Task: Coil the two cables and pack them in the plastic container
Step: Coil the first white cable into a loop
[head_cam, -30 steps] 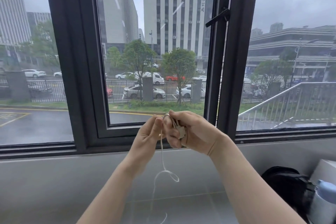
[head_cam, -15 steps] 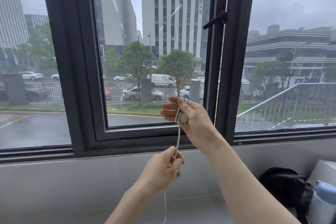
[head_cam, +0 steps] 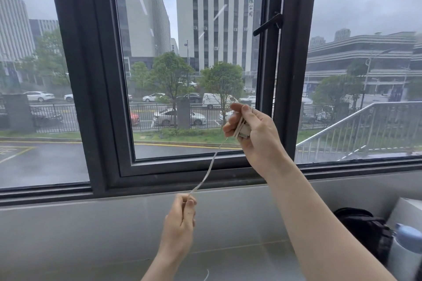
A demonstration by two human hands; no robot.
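R hand [head_cam: 255, 130] grips coiled cable [head_cam: 212, 159] — L hand [head_cam: 182, 219] pinches its strand; taut btwn.

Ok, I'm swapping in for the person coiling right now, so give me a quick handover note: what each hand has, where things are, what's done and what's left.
Right hand: raised in front of the window, gripping a small coil of the beige cable with its plug pinned under the thumb.
Left hand: lower, pinching the same cable, which runs taut between the hands; a bit of loose tail shows below.
Done: a few turns wound on the right hand.
Left: wind in the rest, coil the second cable, pack both. Neither the second cable nor the plastic container is in view.
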